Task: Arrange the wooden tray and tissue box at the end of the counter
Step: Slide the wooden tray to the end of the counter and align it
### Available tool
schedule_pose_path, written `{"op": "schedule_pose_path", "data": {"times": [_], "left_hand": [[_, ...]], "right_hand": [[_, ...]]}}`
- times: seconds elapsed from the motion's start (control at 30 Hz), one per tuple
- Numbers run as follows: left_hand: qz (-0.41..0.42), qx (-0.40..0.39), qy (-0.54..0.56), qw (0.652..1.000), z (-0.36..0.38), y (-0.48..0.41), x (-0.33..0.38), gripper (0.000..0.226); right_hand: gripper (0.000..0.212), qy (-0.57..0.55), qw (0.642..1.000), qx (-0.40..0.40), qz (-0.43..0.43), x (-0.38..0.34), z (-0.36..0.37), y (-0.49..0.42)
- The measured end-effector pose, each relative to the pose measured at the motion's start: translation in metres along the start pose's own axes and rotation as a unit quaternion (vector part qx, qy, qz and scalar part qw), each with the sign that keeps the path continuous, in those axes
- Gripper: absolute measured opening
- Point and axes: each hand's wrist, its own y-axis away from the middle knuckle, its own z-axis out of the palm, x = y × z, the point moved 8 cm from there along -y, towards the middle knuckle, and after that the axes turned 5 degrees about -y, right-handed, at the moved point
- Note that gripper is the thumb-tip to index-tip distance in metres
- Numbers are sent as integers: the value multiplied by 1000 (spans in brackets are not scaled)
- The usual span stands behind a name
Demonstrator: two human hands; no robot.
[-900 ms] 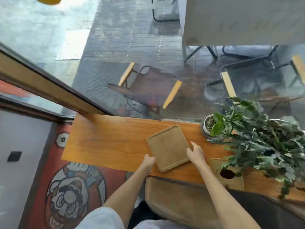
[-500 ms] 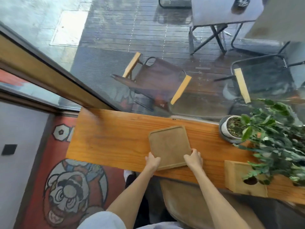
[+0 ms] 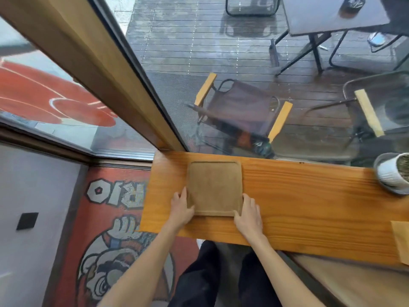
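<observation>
A square brown wooden tray [image 3: 214, 187] lies flat on the orange wooden counter [image 3: 298, 207], close to the counter's left end and squared with its edges. My left hand [image 3: 181, 207] grips the tray's near left corner. My right hand [image 3: 249, 212] grips its near right corner. Only a tan corner of the wooden tissue box [image 3: 401, 240] shows at the right edge of the frame, on the counter's near side.
A white plant pot [image 3: 392, 172] on a saucer stands at the counter's far right. A window runs along the back of the counter, with patio chairs and a table outside. A painted wall [image 3: 115, 218] and wooden window frame [image 3: 99, 69] bound the left end.
Both hands have slid the tray left along the counter to near its end and turned it square. The plant and tissue box have shifted to the right edge of view.
</observation>
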Motion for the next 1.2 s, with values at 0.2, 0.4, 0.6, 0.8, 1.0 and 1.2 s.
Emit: {"op": "schedule_pose_path", "data": {"times": [0.2, 0.4, 0.6, 0.8, 1.0, 1.2], "left_hand": [[161, 74, -207, 962, 2, -8, -17, 101], [259, 130, -276, 917, 6, -31, -22, 103], [298, 167, -277, 898, -8, -33, -43, 89], [339, 222, -251, 879, -8, -29, -45, 78], [344, 227, -261, 873, -8, -29, -47, 72], [338, 225, -267, 874, -6, -30, -47, 70]], "right_hand": [[70, 128, 987, 74, -69, 7, 7, 1], [86, 197, 969, 67, -136, 31, 12, -13], [86, 218, 962, 97, -132, 16, 33, -21], [81, 194, 952, 142, -188, 17, 33, -15], [73, 208, 943, 162, -203, 16, 37, -13], [70, 194, 944, 175, -203, 15, 35, -12]]}}
